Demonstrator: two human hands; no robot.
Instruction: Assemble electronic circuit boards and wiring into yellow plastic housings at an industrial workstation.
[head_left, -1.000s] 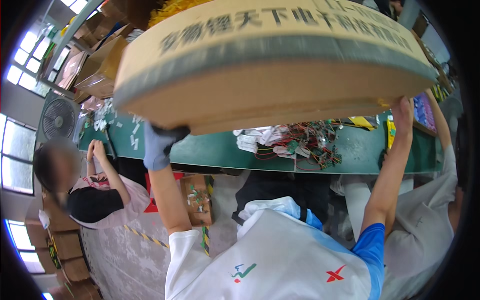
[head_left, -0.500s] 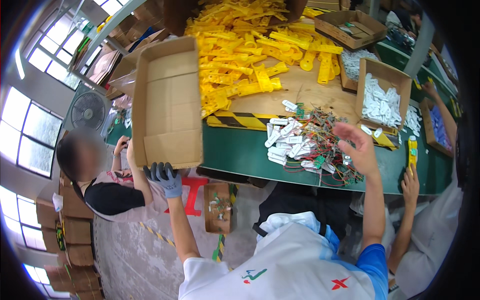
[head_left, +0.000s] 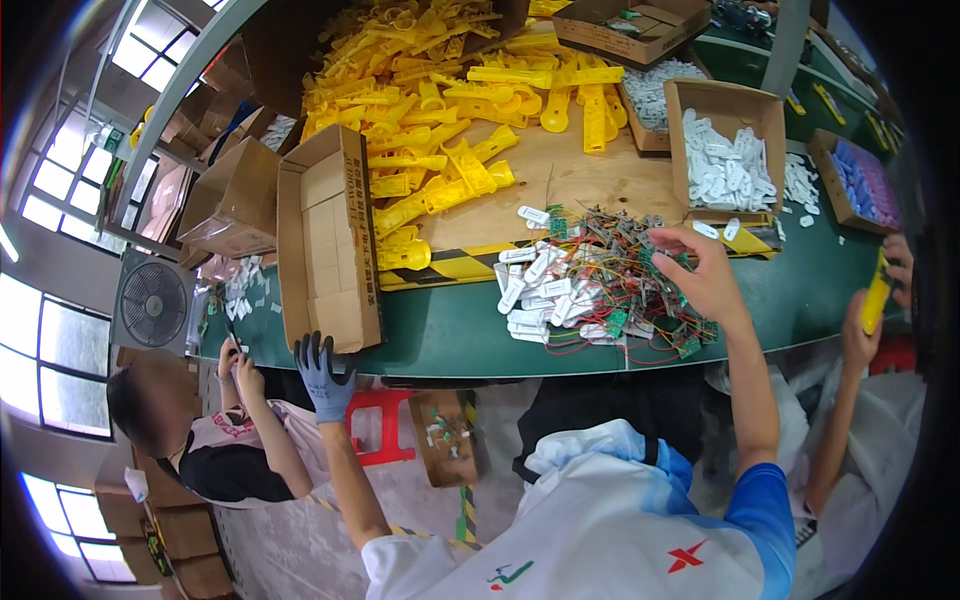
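My left hand (head_left: 324, 378), in a grey glove with dark fingertips, is at the near end of an empty cardboard box (head_left: 325, 240). Its fingers are spread, pointing up along the box's near edge; contact with the cardboard is hard to tell. The shallow box sits tilted at the left of the green table, open side showing. My bare right hand (head_left: 700, 272) hovers at the right side of a heap of circuit boards with red and black wires (head_left: 640, 270). Its fingers are curved and apart, holding nothing visible. White plastic casings (head_left: 545, 290) lie against the heap's left side.
Yellow plastic housings (head_left: 420, 110) pile up on a wooden board (head_left: 560, 185) edged with striped tape. A box of white parts (head_left: 728, 160) stands at right, near a box of purple parts (head_left: 860, 185). Co-workers sit on both sides; the right one holds a yellow housing (head_left: 876, 295).
The empty box has come down onto the table at left, and my left hand's fingers have spread from its edge. My right hand stays by the wired boards. The view has shifted.
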